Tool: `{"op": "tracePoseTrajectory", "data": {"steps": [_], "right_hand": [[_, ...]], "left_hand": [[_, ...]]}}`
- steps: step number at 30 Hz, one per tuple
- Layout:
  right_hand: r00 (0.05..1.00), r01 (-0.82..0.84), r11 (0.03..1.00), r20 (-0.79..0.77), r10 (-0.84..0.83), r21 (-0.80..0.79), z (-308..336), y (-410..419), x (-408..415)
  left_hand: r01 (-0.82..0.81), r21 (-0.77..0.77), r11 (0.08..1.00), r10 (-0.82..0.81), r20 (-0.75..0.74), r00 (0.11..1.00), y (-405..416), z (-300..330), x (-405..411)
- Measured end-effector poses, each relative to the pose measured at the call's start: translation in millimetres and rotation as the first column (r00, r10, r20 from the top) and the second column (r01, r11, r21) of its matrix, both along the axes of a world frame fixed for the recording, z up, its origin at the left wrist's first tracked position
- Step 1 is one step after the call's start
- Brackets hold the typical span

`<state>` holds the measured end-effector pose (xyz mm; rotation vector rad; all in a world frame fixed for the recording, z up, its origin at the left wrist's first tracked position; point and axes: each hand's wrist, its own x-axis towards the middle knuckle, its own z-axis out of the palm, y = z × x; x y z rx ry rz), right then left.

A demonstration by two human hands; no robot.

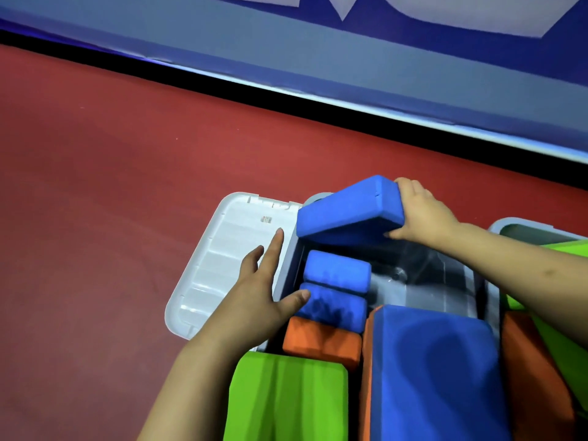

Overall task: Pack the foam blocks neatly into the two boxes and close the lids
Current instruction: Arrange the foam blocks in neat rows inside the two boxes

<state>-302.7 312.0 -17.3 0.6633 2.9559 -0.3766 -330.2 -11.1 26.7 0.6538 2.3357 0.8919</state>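
Blue rectangular foam block (pixel 348 211) pinched at its end by right hand (pixel 423 214), tilted over grey plastic box (pixel 483 291)'s far end. Left hand (pixel 254 294) spread flat on open white lid (pixel 219 259), thumb touching packed blue block (pixel 332 307). Could wedge crooked against rim, blocking lid closure.

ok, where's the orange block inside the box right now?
In the head view the orange block stands in the box's near-left corner, just nearer than two blue blocks and right of the left hand.
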Motion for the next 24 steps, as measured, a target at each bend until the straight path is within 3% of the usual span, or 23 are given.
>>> {"op": "tracePoseTrajectory", "data": {"steps": [7, 17, 24], "right_hand": [[0.998, 0.030, 0.999, 0.056, -0.028, -0.029, -17, 14, 24], [0.978, 0.013, 1.000, 0.208, -0.013, 0.000, -56, -41, -27], [0.939, -0.174, 0.969, 0.327, 0.109, 0.177, -71, -29, -28]], "left_hand": [[0.004, -0.063, 0.998, -0.003, 0.027, 1.000, -7, -5, -4], [0.033, -0.108, 0.994, -0.027, 0.055, 0.998, -8, -19, -4], [0.034, -0.131, 0.991, -0.023, 0.081, 0.996, -6, -28, -7]]}}
